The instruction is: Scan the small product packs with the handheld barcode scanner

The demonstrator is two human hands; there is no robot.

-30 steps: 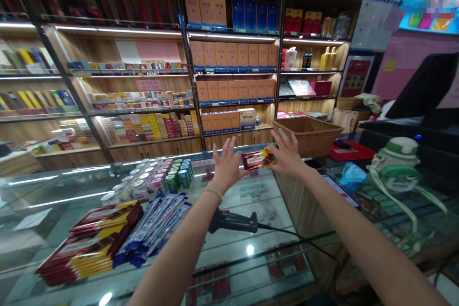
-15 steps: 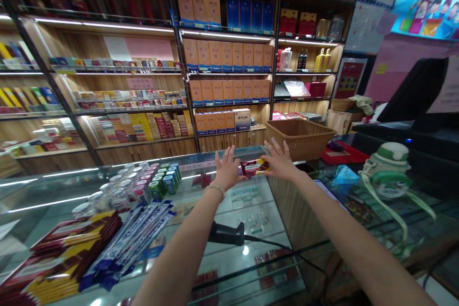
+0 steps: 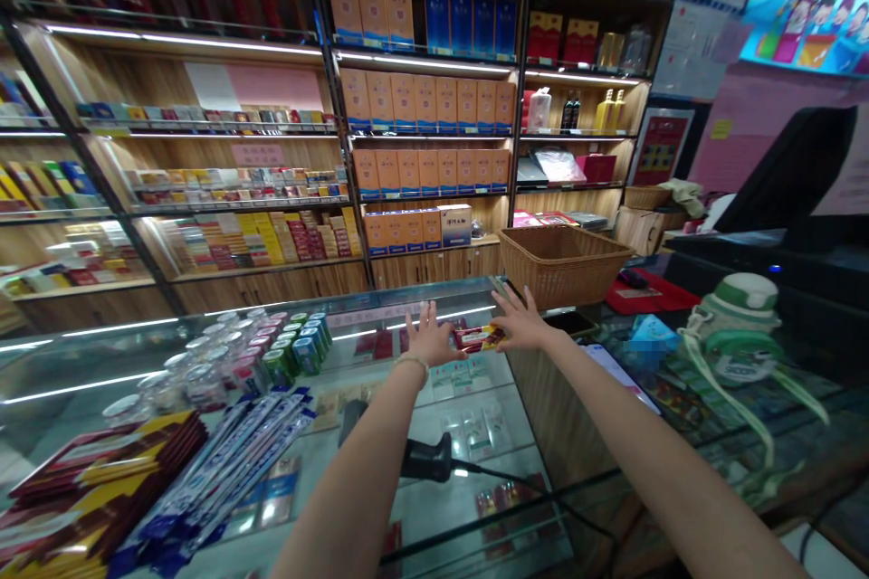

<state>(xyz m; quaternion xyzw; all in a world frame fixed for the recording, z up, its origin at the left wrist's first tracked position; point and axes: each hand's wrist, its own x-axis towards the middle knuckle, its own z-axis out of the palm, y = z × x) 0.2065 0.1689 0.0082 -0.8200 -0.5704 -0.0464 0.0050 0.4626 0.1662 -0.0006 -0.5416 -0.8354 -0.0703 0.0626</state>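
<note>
Out over the glass counter (image 3: 434, 407), both my hands hold a small red-and-yellow wrapped snack bar (image 3: 473, 339) by its two ends. My left hand (image 3: 429, 341), with a bracelet at the wrist, pinches the red end between thumb and fingers, its other fingers raised. At the yellow end, my right hand (image 3: 522, 322) grips in the same way. Below my left forearm lies a black handheld scanner (image 3: 427, 458), partly hidden by the arm, its cable running to the right.
Red-and-yellow snack packets (image 3: 101, 488), blue-and-white stick packs (image 3: 224, 461) and rows of small tubs (image 3: 251, 353) stand on the left. A wicker basket (image 3: 563, 267) sits beyond my right hand. Rightward are a phone (image 3: 621, 375), a green-lidded bottle (image 3: 740, 326) and a monitor (image 3: 787, 167).
The snack bar and both hands have come slightly lower and left in view. Its printed face looks narrower, tipped more away. Both hands keep their hold.
</note>
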